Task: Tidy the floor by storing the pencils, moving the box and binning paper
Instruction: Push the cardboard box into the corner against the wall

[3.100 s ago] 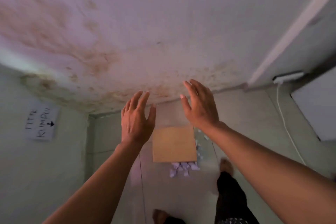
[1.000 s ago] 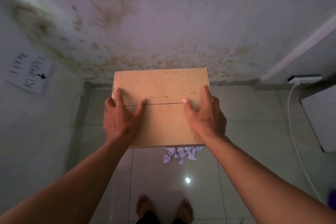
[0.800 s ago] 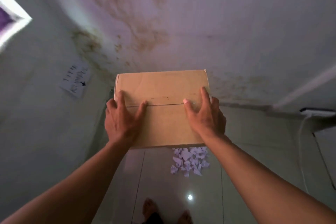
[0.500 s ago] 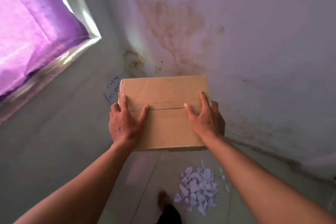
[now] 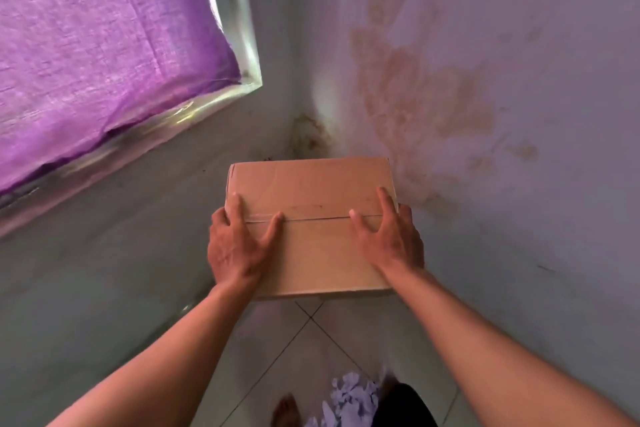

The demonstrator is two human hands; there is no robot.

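I count one cardboard box (image 5: 313, 218), two hands on it — left hand (image 5: 239, 246), right hand (image 5: 391, 239) — and one heap of paper scraps (image 5: 349, 399).

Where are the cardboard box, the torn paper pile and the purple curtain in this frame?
cardboard box (image 5: 311, 184): head view, far top flap.
torn paper pile (image 5: 349, 395): head view, middle of the scraps on the floor.
purple curtain (image 5: 104, 45): head view, middle of the cloth.

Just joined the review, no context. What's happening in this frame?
A person is carrying a closed cardboard box with both hands, held off the floor facing a stained wall corner. The left hand and right hand grip its two sides, thumbs on top near the flap seam. A pile of torn paper scraps lies on the tiled floor by the person's feet, not yet binned. No pencils are in view.
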